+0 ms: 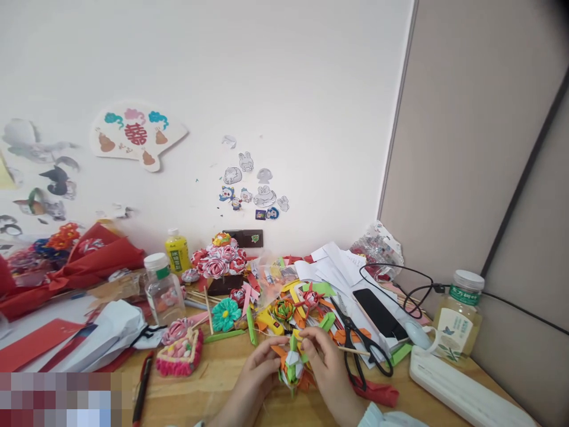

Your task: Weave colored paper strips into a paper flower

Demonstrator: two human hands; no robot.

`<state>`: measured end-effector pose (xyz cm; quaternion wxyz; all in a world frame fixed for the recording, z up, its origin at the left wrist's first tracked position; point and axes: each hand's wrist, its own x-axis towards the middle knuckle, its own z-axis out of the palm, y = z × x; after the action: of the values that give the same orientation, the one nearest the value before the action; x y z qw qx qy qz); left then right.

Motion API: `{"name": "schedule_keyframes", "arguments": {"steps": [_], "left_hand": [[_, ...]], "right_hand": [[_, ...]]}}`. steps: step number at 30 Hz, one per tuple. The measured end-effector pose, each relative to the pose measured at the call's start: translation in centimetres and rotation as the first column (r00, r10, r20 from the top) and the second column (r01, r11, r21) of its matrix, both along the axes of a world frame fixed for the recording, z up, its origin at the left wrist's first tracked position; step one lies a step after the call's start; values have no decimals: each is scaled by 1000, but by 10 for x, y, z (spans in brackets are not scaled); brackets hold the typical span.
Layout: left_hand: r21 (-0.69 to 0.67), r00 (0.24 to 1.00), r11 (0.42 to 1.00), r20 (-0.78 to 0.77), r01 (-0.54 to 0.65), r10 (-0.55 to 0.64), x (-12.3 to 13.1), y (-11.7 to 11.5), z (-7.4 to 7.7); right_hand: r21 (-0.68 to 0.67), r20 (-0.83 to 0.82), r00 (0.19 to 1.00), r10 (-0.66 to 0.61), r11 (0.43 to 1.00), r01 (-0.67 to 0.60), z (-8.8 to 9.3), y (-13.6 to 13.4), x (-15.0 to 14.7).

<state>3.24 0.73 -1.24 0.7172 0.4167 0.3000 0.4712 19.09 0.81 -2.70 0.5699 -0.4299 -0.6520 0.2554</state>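
Observation:
Between my two hands is a folded paper flower [291,369] in green, orange, white and yellow, just above the wooden table. My left hand [263,369] grips its left side, thumb and fingers bent around the orange paper. On the other side, my right hand [323,362] pinches the yellow and green folds near the top. Part of the flower is hidden by the fingers. Just beyond my hands lie another paper flower [283,308] in orange and green and a red paper flower [312,298]. Black scissors [355,338] rest to the right of my right hand.
A black phone [380,312] lies on white papers [340,267]. At the right stand a bottle of pale liquid [460,320] and a long white device [466,388]. Leftward are a clear jar [164,296], a pink-edged heart-shaped box [180,354] and a pen [143,388].

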Motion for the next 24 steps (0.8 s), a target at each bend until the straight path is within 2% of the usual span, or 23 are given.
{"name": "schedule_keyframes", "arguments": {"steps": [4, 8, 13, 17, 20, 24], "left_hand": [[-23, 992, 998, 105, -62, 64, -3, 4, 1], [-11, 987, 994, 112, -110, 111, -5, 6, 0], [14, 998, 998, 6, -68, 68, -4, 3, -2], [168, 989, 986, -144, 15, 9, -2, 2, -3], [378, 953, 924, -296, 55, 64, -2, 0, -2], [619, 837, 784, -454, 48, 307, -1, -6, -4]], "right_hand": [[-88, -54, 998, -34, 996, 29, 0, 3, 0], [-131, -55, 998, -18, 991, 10, -1, 3, -3], [-121, -68, 997, -25, 992, 17, -2, 6, -3], [-93, -57, 998, -4, 996, -1, -2, 7, 0], [-20, 21, 1000, 3, 1000, -3, 0, 5, 1], [79, 61, 998, 5, 997, -10, 5, 1, 0]]}}
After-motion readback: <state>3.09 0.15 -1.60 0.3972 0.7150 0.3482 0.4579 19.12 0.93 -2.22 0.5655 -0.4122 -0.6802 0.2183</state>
